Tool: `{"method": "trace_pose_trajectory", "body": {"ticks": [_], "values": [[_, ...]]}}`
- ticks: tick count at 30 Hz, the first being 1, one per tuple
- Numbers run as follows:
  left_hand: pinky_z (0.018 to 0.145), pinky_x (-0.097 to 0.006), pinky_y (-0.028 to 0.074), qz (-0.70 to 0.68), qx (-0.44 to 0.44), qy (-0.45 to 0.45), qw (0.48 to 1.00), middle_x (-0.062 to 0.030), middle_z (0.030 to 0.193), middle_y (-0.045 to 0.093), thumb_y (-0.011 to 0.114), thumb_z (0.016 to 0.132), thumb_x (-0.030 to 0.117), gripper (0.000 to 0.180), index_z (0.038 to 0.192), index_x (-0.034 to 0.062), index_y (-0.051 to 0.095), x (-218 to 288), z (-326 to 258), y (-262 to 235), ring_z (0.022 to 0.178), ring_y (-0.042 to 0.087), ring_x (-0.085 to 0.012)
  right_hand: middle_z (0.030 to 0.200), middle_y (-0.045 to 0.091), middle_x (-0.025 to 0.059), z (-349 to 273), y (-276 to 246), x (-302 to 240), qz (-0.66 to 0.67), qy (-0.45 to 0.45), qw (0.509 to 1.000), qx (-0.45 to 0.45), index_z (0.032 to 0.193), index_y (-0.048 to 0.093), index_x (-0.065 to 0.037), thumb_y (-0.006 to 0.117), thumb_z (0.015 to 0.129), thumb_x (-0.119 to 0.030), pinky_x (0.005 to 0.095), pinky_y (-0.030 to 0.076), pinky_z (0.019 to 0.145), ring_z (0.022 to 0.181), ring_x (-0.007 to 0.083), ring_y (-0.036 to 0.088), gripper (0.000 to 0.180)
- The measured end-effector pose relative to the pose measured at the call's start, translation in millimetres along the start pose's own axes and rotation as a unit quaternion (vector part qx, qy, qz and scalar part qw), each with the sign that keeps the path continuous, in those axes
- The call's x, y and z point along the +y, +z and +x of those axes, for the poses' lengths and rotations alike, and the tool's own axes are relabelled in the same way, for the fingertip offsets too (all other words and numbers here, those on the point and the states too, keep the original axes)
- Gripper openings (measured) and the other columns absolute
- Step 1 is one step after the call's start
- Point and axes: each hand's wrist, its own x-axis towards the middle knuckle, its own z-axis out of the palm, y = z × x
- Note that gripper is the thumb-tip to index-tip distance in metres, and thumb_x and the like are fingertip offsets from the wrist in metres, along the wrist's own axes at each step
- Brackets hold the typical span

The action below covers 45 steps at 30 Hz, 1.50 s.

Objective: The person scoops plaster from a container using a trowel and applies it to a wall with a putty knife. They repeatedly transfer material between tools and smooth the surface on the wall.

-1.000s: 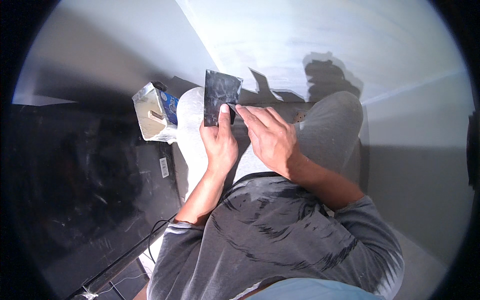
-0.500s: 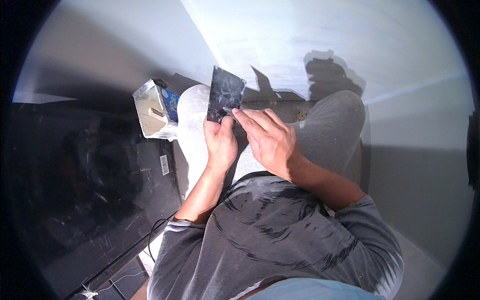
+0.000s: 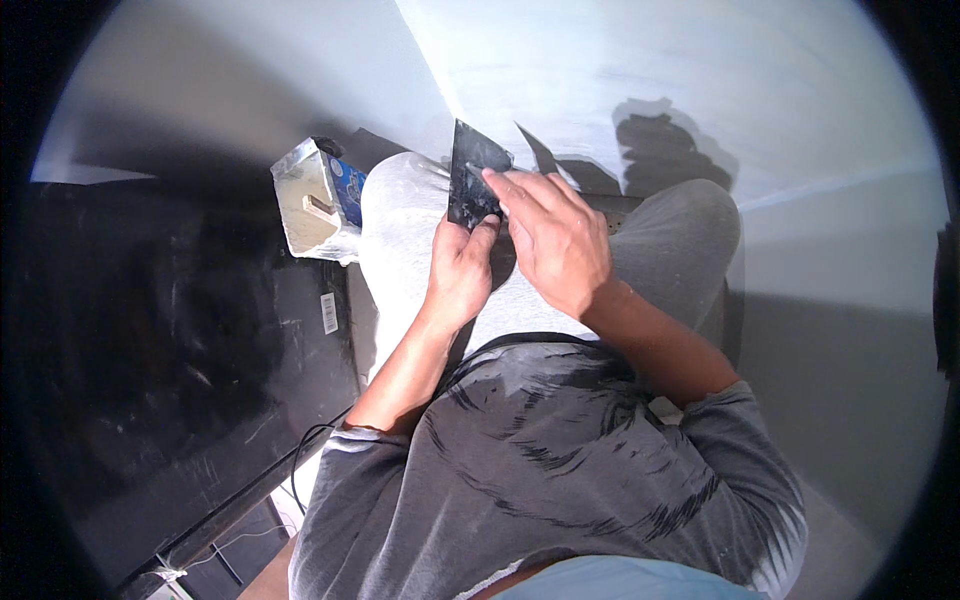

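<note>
You hold a flat dark plate [image 3: 472, 185] up above your knees. Your left hand [image 3: 462, 272] grips its bottom edge. Your right hand [image 3: 552, 235] lies on its side, fingers pressing it. An open carton [image 3: 318, 200] sits near your left knee.

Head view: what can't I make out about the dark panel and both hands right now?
- Dark flat panel: its lower edge is hidden behind the left hand in the head view; its surface detail is too small to tell.
- Right hand: its fingertips lie over the panel, and its own fingers hide what they do there.
- Open carton beside the knee: its contents are too blurred.
</note>
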Motion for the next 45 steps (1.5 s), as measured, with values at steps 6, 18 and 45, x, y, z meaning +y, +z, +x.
{"method": "trace_pose_trajectory", "body": {"ticks": [6, 18, 45], "values": [[0.086, -0.031, 0.049, 0.006, -0.057, -0.062, 0.996, -0.0069, 0.099, 0.064, 0.047, 0.092, -0.003, 0.025, 0.112, -0.0043, 0.061, 3.6, 5.1, -8.6, 0.095, 0.059, -0.0152, 0.116, 0.067, 0.0055, -1.4, -4.5, -2.4, 0.012, -0.033, 0.999, -0.004, 0.128, 0.064, -0.006, 0.066, 0.086, -0.006, 0.0353, 0.059, 0.079, 0.103, 0.0231, 0.065, 0.042], [0.067, -0.030, 0.042, 0.065, -0.049, -0.018, 0.996, 0.0020, 0.076, 0.051, 0.052, 0.089, -0.002, 0.010, 0.098, -0.0021, 0.056, 1.6, 3.6, -1.1, 0.071, 0.047, -0.0100, 0.112, 0.067, 0.0093, 21.8, -6.6, 21.6, -0.017, 0.027, 0.999, 0.037, 0.126, 0.065, -0.004, 0.062, 0.091, -0.006, 0.0387, 0.057, 0.086, 0.102, 0.0278, 0.066, 0.035], [0.125, -0.035, 0.016, 0.042, -0.072, 0.093, 0.992, -0.0161, 0.163, 0.028, 0.040, 0.076, -0.019, 0.088, 0.160, 0.0003, 0.020, 9.7, 5.2, 1.1, 0.152, 0.024, -0.0237, 0.108, 0.066, 0.0145, 18.2, -3.0, 6.2, 0.019, 0.055, 0.997, 0.047, 0.122, 0.065, -0.001, 0.060, 0.092, -0.006, 0.0432, 0.056, 0.085, 0.099, 0.0331, 0.067, 0.030]]}}
